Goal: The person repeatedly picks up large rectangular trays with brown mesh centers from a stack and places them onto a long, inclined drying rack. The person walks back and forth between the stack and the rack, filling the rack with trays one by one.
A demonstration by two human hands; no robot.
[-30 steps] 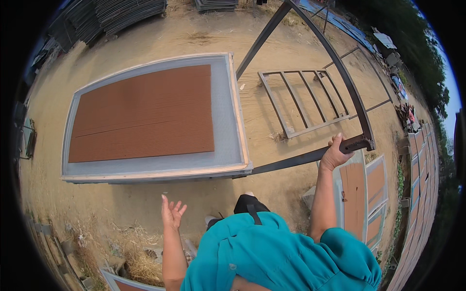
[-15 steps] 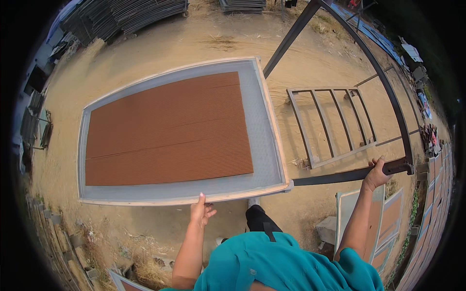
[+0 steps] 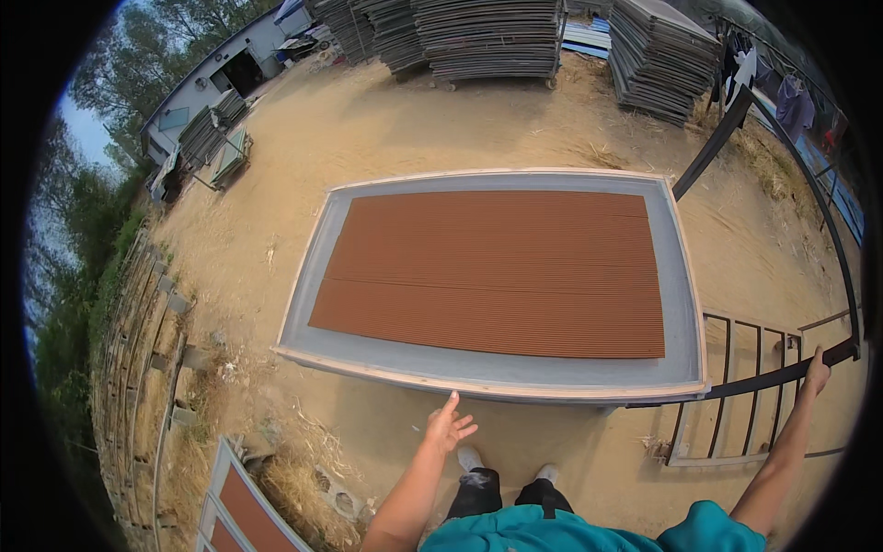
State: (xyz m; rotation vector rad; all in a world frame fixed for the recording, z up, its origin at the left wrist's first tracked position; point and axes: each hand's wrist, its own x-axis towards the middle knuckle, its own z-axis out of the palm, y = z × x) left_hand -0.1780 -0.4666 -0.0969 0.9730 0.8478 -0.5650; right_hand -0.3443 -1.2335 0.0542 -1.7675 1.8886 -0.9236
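Observation:
A wide mesh drying screen with a pale wooden rim lies in front of me. On its grey mesh rests a broad layer of thin reddish-brown strips, packed side by side in rows. Below the near rim is my left hand, its thumb raised near the wood and its fingers spread, with nothing in them. My right hand is wrapped round a dark metal bar of the frame that extends right from the screen.
A low metal rack stands on the sandy ground at right. Tall stacks of screens rise at the back. Another loaded screen leans at lower left, near rows of poles and blocks. A white building is far left.
My view has swung left and up, so the screen sits further right in it. My left hand has moved slightly off the near rim; the right keeps its grip on the bar.

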